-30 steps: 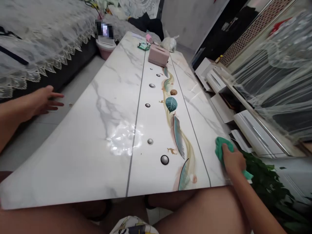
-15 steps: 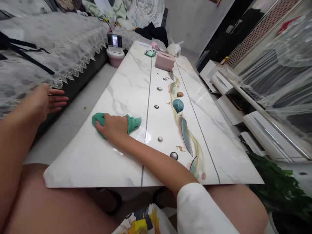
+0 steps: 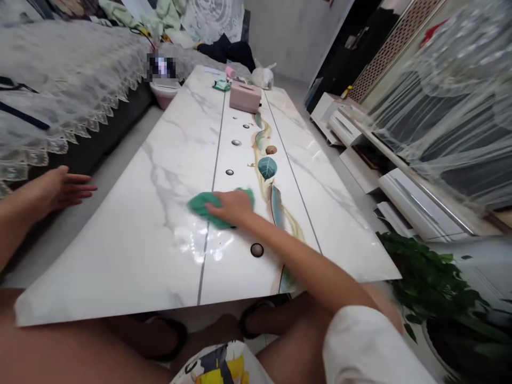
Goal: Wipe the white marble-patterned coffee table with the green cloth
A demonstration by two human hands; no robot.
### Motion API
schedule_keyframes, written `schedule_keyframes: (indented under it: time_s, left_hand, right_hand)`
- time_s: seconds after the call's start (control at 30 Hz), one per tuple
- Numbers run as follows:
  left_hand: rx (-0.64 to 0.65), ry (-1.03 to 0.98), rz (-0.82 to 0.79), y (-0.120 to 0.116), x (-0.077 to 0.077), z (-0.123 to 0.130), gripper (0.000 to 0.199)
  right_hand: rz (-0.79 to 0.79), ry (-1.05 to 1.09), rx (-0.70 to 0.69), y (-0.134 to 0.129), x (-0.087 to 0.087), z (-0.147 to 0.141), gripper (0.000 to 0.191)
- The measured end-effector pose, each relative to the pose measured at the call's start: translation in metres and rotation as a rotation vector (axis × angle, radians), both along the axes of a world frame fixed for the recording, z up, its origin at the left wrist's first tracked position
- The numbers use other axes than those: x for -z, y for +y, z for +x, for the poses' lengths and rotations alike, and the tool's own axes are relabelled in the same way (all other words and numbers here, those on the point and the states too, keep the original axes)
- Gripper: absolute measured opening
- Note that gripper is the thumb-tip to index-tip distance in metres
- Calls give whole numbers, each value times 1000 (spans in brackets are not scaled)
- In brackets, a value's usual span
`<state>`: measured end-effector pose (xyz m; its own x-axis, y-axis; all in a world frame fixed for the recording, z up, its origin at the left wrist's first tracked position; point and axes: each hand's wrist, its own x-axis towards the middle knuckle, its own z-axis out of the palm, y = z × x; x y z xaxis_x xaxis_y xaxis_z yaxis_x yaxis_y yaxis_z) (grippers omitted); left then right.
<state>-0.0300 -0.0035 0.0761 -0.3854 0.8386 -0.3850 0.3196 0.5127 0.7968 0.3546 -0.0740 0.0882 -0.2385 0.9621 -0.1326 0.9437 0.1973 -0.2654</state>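
Observation:
My right hand (image 3: 232,207) presses a green cloth (image 3: 200,204) flat on the white marble-look table (image 3: 140,229), near the grey line down its middle. A wet, shiny patch lies just in front of the cloth. My left hand (image 3: 56,189) hovers open off the table's left edge, above the floor beside the sofa, holding nothing. My bare knees show under the near table edge.
A pink tissue box (image 3: 245,96), a small green item (image 3: 221,84) and a white plastic bag (image 3: 262,76) sit at the table's far end. A lace-covered sofa (image 3: 60,80) runs along the left. A white TV cabinet (image 3: 400,181) and a green plant (image 3: 436,288) stand at right.
My right hand swept the green cloth from the table's right edge to its left side, then back to the middle. The left hand stayed open off the left edge.

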Motion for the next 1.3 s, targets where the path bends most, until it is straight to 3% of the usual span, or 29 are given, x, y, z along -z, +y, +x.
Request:
schedule_keyframes:
  time_s: [0.13,0.2,0.3,0.4,0.5,0.6,0.67,0.73,0.87,0.93,0.97,1.03,1.1,1.2,1.3]
  left_hand:
    - [-5,-86,-59,20,27,8,30]
    - [13,-102,-36,25,39,11,30]
    - [30,-120,-38,24,43,11,29]
    - [6,-124,14,14,22,12,34]
    - [-110,-173,15,2,-11,16,33]
    - [-195,-221,20,-6,-35,19,31]
    - [-217,-222,36,-8,-41,17,32]
    - [-232,-224,44,-9,-41,14,33]
    - [-229,-243,54,-10,-37,6,31]
    - [-231,-241,70,-11,-36,2,30]
    - [-235,-235,78,-11,-35,-1,31]
    - [-246,-222,82,-10,-34,-6,32]
    - [-258,-213,69,-9,-33,-11,32]
    - [-269,-205,47,-9,-33,-18,31]
    - [-209,-143,49,-11,-31,-26,27]
  right_hand:
    - [92,-96,571,-34,-18,180,46]
    - [188,-42,764,-64,-24,251,54]
    - [224,4,877,-104,-27,307,74]
    - [163,-105,1027,-118,-20,312,85]
    - [131,-174,1134,-106,-6,290,89]
    - [141,-139,1050,-78,7,235,79]
    - [135,-113,896,-56,13,168,64]
    - [119,-93,658,-36,16,76,54]
    - [98,47,-39,-17,21,-119,52]
    - [124,54,-158,-19,24,-182,55]
    - [150,45,-178,-22,25,-201,57]
    - [199,27,-217,-28,26,-213,60]
    - [209,35,-285,-33,26,-203,59]
    - [145,78,-309,-29,23,-167,55]
    - [103,68,-158,-14,19,-107,54]
